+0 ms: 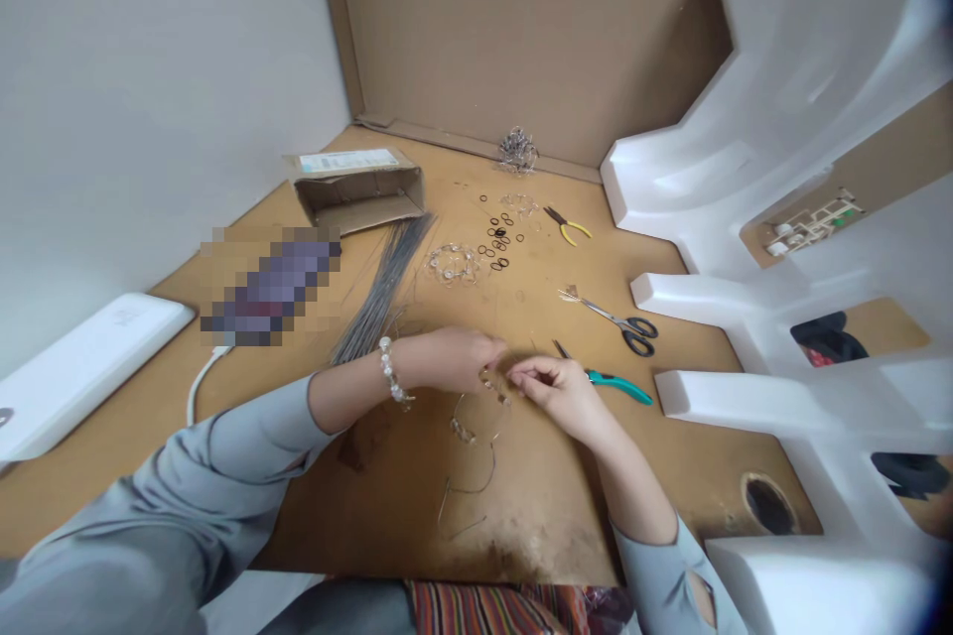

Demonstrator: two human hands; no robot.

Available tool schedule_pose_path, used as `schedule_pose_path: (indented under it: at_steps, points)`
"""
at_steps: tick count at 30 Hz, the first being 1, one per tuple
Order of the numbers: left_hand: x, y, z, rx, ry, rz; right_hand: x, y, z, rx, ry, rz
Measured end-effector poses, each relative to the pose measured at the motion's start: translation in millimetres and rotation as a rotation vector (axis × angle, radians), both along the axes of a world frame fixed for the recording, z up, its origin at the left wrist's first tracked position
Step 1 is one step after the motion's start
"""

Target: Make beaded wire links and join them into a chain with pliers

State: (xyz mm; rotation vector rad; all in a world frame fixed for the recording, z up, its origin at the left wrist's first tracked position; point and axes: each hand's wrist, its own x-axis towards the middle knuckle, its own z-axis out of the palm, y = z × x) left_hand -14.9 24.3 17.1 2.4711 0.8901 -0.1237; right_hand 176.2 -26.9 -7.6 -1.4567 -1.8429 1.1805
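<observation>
My left hand (473, 359) is closed, its fingertips pinching a beaded wire (463, 431) that hangs in a thin loop below. Close on its right, my right hand (558, 395) has thumb and forefinger pressed together at the same wire's beaded end; the exact grip is too small to see. Small reddish and pale beads show between the hands. Under them a loose bent wire (473, 491) lies on the wooden table (543, 491). Teal-handled pliers (621, 385) lie just behind my right hand, partly covered by it. Around my left wrist is a beaded bracelet (387, 367).
Straight grey wires (383, 293) lie in a bundle by an open cardboard box (357, 193). Beyond my hands are a beaded wire ring (453, 265), several dark rings (500, 243), yellow-handled pliers (570, 226) and scissors (614, 317). White foam (715, 392) borders the right; a white power bank (96, 357) the left.
</observation>
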Motion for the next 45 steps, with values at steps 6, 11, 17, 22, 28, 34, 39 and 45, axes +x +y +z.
schedule_pose_path:
  at_steps: [6, 11, 17, 22, 28, 34, 39, 45]
  points:
    - [2.1, -0.8, 19.0, -0.1, -0.21, 0.103, 0.6, -0.9, 8.8, -0.08, 0.076, -0.036]
    - [10.4, -3.0, 20.0, -0.616, -0.514, 0.173, -0.4, -2.0, 13.1, -0.188, 0.233, -0.063]
    - [11.5, -1.7, 12.2, -0.876, -0.545, 0.237, -1.3, -2.0, 13.8, -0.233, 0.376, -0.098]
    - [8.1, 10.9, 6.2, -0.831, -0.725, 0.357, 0.5, 0.1, 9.9, -0.167, 0.407, -0.238]
    - [8.8, 21.9, -2.3, -0.833, -1.104, 0.646, -0.4, 1.7, 5.3, -0.305, 0.396, -0.184]
    - [11.4, 21.1, -6.4, -0.969, -1.246, 0.725, -3.9, -0.7, -7.9, -0.001, 0.114, -0.152]
    - [14.6, 17.7, -3.3, -1.037, -1.3, 0.834, -7.1, -2.3, -11.9, 0.101, 0.05, -0.155]
    - [13.8, 20.1, -8.9, -1.038, -1.395, 0.88, -4.6, 2.2, -7.0, 0.052, 0.262, -0.308]
